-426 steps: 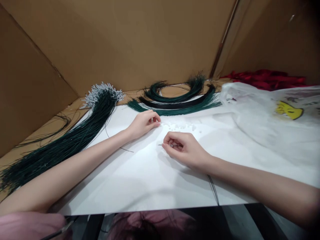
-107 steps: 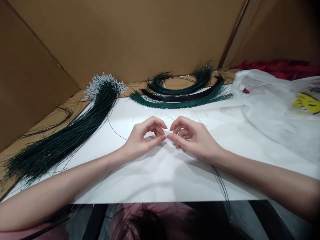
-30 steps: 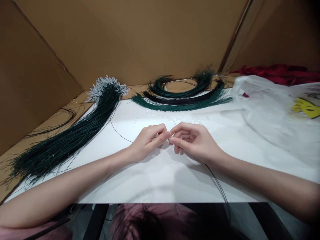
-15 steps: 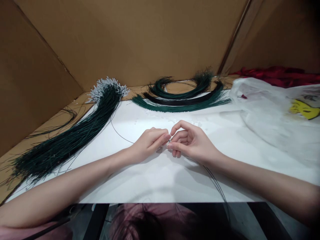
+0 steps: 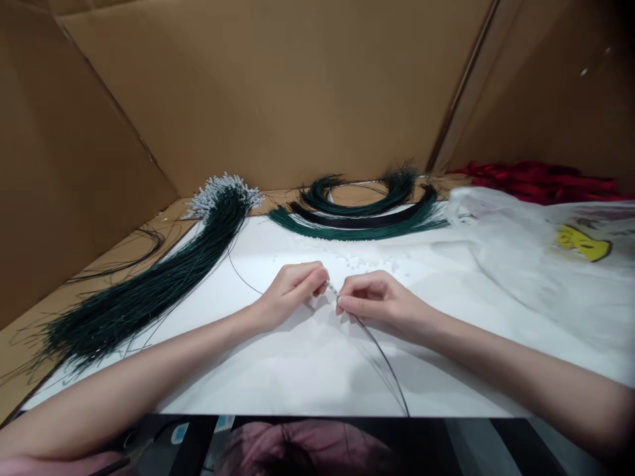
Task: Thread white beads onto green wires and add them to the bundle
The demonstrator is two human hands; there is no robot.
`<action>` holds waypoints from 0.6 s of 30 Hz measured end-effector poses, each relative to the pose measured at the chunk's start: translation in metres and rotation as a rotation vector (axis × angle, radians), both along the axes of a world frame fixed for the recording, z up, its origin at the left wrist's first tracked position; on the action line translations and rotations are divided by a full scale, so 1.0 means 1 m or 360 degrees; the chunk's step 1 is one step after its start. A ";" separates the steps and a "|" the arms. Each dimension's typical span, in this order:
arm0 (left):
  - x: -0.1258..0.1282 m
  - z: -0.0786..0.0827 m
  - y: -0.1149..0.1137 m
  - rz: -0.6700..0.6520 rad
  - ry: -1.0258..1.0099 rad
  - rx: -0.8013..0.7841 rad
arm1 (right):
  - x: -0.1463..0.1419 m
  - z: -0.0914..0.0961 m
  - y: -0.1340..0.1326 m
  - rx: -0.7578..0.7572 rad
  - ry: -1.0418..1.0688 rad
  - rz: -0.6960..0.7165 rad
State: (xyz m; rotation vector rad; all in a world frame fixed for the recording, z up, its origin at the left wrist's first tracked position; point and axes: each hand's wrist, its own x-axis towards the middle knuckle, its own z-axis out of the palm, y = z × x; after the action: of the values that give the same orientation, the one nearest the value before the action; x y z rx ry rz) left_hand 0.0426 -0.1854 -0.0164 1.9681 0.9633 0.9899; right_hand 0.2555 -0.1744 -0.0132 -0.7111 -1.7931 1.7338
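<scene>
Over the white sheet (image 5: 297, 377), my left hand (image 5: 292, 291) pinches one end of a thin dark wire strung with small white beads (image 5: 332, 287). My right hand (image 5: 381, 297) is closed on the same wire, just below the beaded stretch. From under its fingers, dark wire tails (image 5: 383, 357) curve down to the sheet's front edge. Small loose white beads (image 5: 372, 266) lie scattered behind the hands. To the left stretches a long bundle of dark green wires (image 5: 163, 284), its far end tipped with a cluster of white beads (image 5: 225, 193).
Curved bundles of green and black wire (image 5: 357, 233) lie at the back. A translucent plastic bag (image 5: 510, 231) with a yellow print spreads on the right, red material (image 5: 540, 180) behind it. Brown cardboard walls (image 5: 278, 86) enclose the back and sides.
My hands have drawn slightly apart, baring the beaded wire between them. My right index finger has come down into a pinch. The camera view has tilted up a little.
</scene>
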 end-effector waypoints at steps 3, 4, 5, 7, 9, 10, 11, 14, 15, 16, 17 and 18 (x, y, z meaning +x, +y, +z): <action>0.004 -0.003 0.003 -0.0046 -0.0397 -0.0240 | -0.003 0.002 -0.002 0.0268 0.0052 -0.0255; 0.007 -0.003 0.002 -0.0070 -0.0497 -0.0294 | -0.004 0.005 -0.002 0.0421 0.0055 -0.0349; 0.011 -0.002 0.000 -0.0094 -0.0580 -0.0361 | -0.005 0.008 -0.001 0.0582 0.0054 -0.0430; 0.018 0.004 -0.010 -0.0170 -0.0727 -0.0556 | -0.009 0.018 0.000 0.0857 0.0057 -0.0550; 0.022 0.015 -0.024 -0.0372 -0.0828 -0.0828 | -0.014 0.031 0.003 0.1008 0.0084 -0.0636; 0.021 0.022 -0.032 -0.0471 -0.0803 -0.0964 | -0.018 0.038 0.005 0.1038 0.0101 -0.0684; 0.019 0.030 -0.039 -0.0564 -0.0737 -0.1077 | -0.022 0.045 0.008 0.1038 0.0113 -0.0730; 0.000 0.059 -0.056 -0.0517 -0.0520 -0.1123 | -0.039 0.064 0.023 0.0927 0.0221 -0.0806; -0.009 0.070 -0.060 -0.0419 -0.0429 -0.1067 | -0.046 0.069 0.030 0.0874 0.0270 -0.0794; -0.020 0.081 -0.063 -0.0327 -0.0315 -0.1012 | -0.054 0.073 0.038 0.0806 0.0337 -0.0811; -0.031 0.091 -0.066 -0.0227 -0.0164 -0.0962 | -0.062 0.077 0.047 0.0703 0.0368 -0.0824; -0.043 0.101 -0.069 -0.0127 -0.0011 -0.0915 | -0.072 0.081 0.056 0.0568 0.0373 -0.0866</action>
State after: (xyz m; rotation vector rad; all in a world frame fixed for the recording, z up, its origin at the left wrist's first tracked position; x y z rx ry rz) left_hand -0.0001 -0.2548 0.0846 1.5039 1.0192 0.5862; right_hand 0.1836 -0.1180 0.0673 -0.7213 -1.5088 1.0593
